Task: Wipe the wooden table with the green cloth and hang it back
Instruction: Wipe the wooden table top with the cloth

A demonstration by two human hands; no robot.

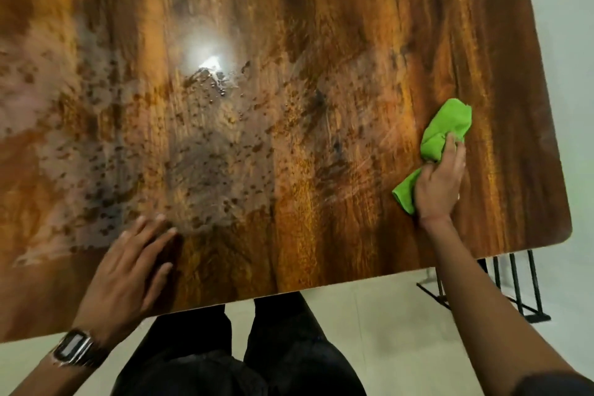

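Pressing hand: the right hand (440, 183), at the right of the frame, lies palm-down on the green cloth (445, 135), fingers curled over its folds and pinning it to the wood.
Right arm: bare forearm, stretched from the lower right corner up to the hand.
Green cloth: bright lime fabric, bunched and creased; one lobe juts toward the upper right past the fingertips, a flatter corner pokes out at the lower left beside the wrist. It sits near the table's right edge.
Left hand: the left hand (128, 273), at lower left, rests flat with fingers spread wide on the tabletop, holding nothing.
Wristwatch: a metal-banded digital wristwatch (75, 350) on the left wrist; its display is too blurred to read.
Wooden table: the wooden table (337, 42) has dark and amber grain, a rounded right corner, and hazy wet smears with droplets across the left and centre; a bright light glare sits above centre.
Writing: none legible anywhere.
Below the table: dark trousers (279, 357), a pale floor (385, 315), black metal legs (514, 286) at lower right.
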